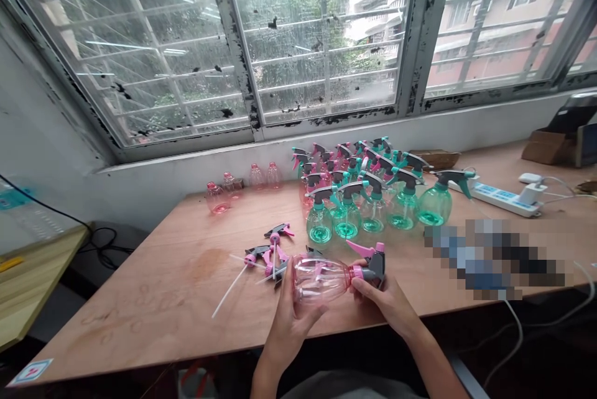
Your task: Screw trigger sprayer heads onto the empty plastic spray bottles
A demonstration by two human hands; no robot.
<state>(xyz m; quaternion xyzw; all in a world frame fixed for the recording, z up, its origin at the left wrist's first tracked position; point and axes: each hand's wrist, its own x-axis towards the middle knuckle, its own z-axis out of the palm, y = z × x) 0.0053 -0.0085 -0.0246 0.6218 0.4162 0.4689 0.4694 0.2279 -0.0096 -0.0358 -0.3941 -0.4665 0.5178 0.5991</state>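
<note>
A clear pink spray bottle [319, 278] lies sideways between my two hands above the table's front edge. My left hand [291, 312] wraps round its base end. At the neck, my right hand [380, 296] grips the pink collar of the grey-and-pink trigger head [373, 262], which sits on the bottle's mouth. Whether the collar is fully screwed down I cannot tell. Just beyond my left hand, several loose pink-and-black trigger heads [255, 255] with white dip tubes lie in a pile, partly hidden by the bottle.
Several green spray bottles [347, 219] with heads stand in rows behind, pink ones among them. Several headless pink bottles [218, 199] stand by the wall. A white power strip [506, 197] with cables lies at right, near blurred items [471, 259]. The wooden table [153, 287] ends close to my body.
</note>
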